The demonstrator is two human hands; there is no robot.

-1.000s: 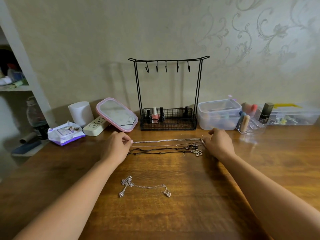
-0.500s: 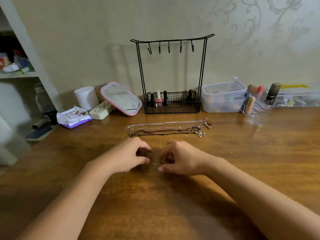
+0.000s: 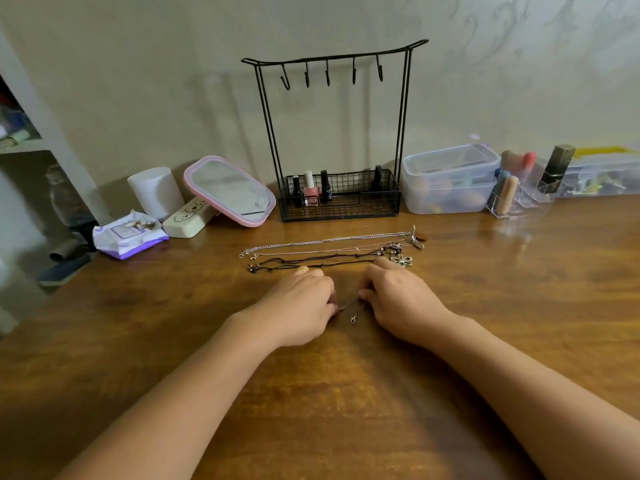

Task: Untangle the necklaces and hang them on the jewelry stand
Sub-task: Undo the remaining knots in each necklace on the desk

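A black wire jewelry stand [image 3: 334,60] with several bare hooks stands against the wall. In front of it several necklaces [image 3: 329,252] lie stretched side by side on the wooden table [image 3: 485,306]: silver chains and dark cords with pendants at the right end. Nearer to me, my left hand [image 3: 301,303] and my right hand [image 3: 398,299] sit close together, each pinching part of a thin silver necklace [image 3: 353,315] whose clasp dangles between them. Most of that chain is hidden under my fingers.
The stand's basket [image 3: 341,202] holds nail polish bottles. Left of it are a pink-framed mirror [image 3: 230,190], a white cylinder [image 3: 156,192], a cream case [image 3: 187,220] and a wipes pack [image 3: 128,237]. Clear plastic boxes [image 3: 450,178] and a cosmetics organizer [image 3: 519,199] stand at right.
My hands left the stretched necklaces, came back to the cross necklace near me and closed on it. They now sit a little farther forward, with the chain lifted between them.
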